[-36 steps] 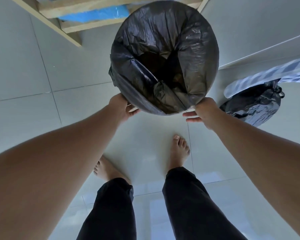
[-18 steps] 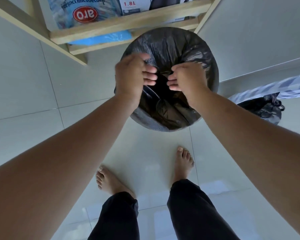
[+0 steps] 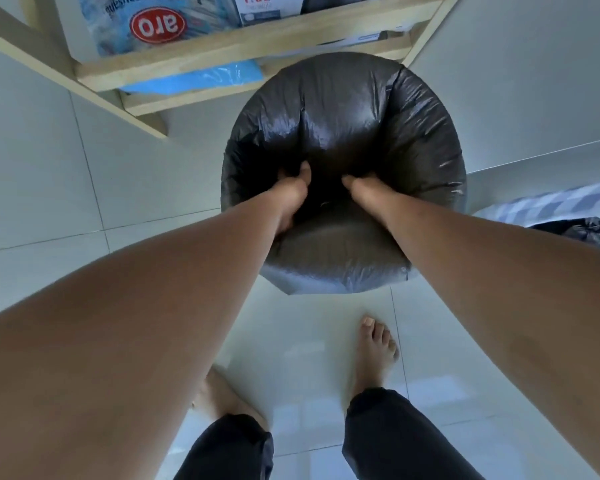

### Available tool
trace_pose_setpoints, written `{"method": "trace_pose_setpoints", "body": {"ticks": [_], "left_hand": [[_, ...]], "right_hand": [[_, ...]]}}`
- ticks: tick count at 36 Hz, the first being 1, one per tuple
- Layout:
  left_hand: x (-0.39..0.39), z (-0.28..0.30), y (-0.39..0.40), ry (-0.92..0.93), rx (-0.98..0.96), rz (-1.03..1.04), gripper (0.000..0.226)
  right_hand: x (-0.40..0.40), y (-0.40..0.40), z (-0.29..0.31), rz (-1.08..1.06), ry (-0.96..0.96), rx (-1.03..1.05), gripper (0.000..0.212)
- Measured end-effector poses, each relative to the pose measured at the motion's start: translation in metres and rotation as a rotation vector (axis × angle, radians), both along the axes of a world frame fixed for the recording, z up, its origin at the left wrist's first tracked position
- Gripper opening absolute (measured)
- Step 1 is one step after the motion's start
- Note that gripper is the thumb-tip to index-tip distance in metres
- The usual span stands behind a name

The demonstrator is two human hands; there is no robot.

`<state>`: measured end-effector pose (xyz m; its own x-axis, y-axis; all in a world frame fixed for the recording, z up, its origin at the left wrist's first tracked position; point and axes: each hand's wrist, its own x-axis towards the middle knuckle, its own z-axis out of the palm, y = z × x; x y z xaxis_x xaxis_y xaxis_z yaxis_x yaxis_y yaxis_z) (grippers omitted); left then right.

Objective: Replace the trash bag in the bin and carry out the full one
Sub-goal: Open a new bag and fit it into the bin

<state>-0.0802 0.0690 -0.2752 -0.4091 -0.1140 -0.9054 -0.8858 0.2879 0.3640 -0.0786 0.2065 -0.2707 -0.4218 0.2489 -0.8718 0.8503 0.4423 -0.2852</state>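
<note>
new bag (image 3: 343,109): thin, slippery, puffed with air | both hands pressed inside bin, fingers hidden, grip unclear | grab rim film

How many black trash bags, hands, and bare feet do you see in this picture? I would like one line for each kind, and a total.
Black trash bags: 2, the new bag lining the bin and the full bag on the floor at right.
Hands: 2, left hand, right hand, both pushed into the new bag.
Bare feet: 2, and.
Total: 6
</note>
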Motion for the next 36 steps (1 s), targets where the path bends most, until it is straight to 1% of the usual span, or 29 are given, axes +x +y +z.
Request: {"method": "trace_pose_setpoints", "body": {"ticks": [2,3,4,6,8,10,11,12,13,15,17,18,19,20,21,22,23,24,25,26,27,29,33,36], "left_hand": [[0.0,-0.015,0.004,-0.008,-0.006,0.046,0.09],[-0.002,-0.027,0.006,-0.03,0.005,0.113,0.091],[-0.002,-0.015,0.008,-0.06,0.022,0.172,0.091],[-0.001,-0.009,0.01,-0.096,0.097,0.287,0.09],[0.0,-0.006,0.008,-0.112,0.145,0.304,0.093],[0.002,0.002,0.004,-0.141,0.106,0.293,0.105],[0.002,0.011,0.001,-0.136,0.088,0.251,0.105],[0.002,0.02,-0.001,-0.101,0.07,0.194,0.1],[0.0,0.032,-0.004,-0.052,0.055,0.126,0.093],[-0.001,0.061,-0.011,0.131,0.062,-0.033,0.077],[-0.002,0.085,-0.02,0.388,0.079,-0.117,0.052],[-0.002,0.097,-0.025,0.538,0.033,-0.144,0.041],[-0.001,0.108,-0.031,0.692,-0.07,-0.183,0.034],[0.0,0.118,-0.036,0.832,-0.214,-0.23,0.031],[0.002,0.123,-0.042,0.946,-0.384,-0.282,0.031],[0.006,0.126,-0.046,0.987,-0.536,-0.304,0.031],[0.01,0.128,-0.049,0.933,-0.63,-0.3,0.033],[0.015,0.129,-0.049,0.813,-0.658,-0.295,0.036],[0.019,0.126,-0.05,0.68,-0.645,-0.287,0.038],[0.024,0.125,-0.05,0.586,-0.616,-0.285,0.037],[0.028,0.124,-0.049,0.562,-0.59,-0.278,0.035],[0.031,0.122,-0.046,0.585,-0.592,-0.256,0.03],[0.025,0.122,-0.035,0.585,-0.634,-0.236,0.029],[0.012,0.126,-0.026,0.574,-0.644,-0.221,0.032]], "right_hand": [[0.002,0.001,-0.003,-0.01,0.019,-0.017,0.076],[0.004,0.001,-0.003,-0.007,0.026,-0.019,0.078],[0.006,0.001,-0.004,0.001,0.033,-0.02,0.08],[0.013,0.002,-0.002,0.046,0.046,-0.027,0.083],[0.019,0.003,0.005,0.101,0.046,-0.038,0.081],[0.022,0.006,0.015,0.123,0.062,-0.031,0.073],[0.021,0.007,0.025,0.145,0.08,-0.011,0.069],[0.02,0.009,0.034,0.171,0.105,0.016,0.065],[0.02,0.011,0.047,0.196,0.144,0.043,0.061],[0.022,0.019,0.07,0.218,0.29,0.077,0.051],[0.026,0.027,0.091,0.206,0.491,0.112,0.04],[0.028,0.032,0.102,0.199,0.596,0.155,0.036],[0.031,0.037,0.11,0.207,0.693,0.222,0.035],[0.035,0.041,0.117,0.23,0.769,0.315,0.035],[0.038,0.045,0.124,0.25,0.792,0.41,0.037],[0.041,0.049,0.127,0.259,0.769,0.494,0.04],[0.045,0.054,0.129,0.251,0.692,0.555,0.044],[0.049,0.06,0.13,0.236,0.58,0.577,0.047],[0.051,0.064,0.127,0.224,0.458,0.559,0.046],[0.053,0.067,0.124,0.223,0.36,0.526,0.043],[0.055,0.071,0.12,0.228,0.296,0.489,0.039],[0.058,0.076,0.114,0.213,0.25,0.45,0.039],[0.05,0.08,0.112,0.128,0.266,0.442,0.037],[0.037,0.085,0.116,0.067,0.277,0.416,0.039]]}}
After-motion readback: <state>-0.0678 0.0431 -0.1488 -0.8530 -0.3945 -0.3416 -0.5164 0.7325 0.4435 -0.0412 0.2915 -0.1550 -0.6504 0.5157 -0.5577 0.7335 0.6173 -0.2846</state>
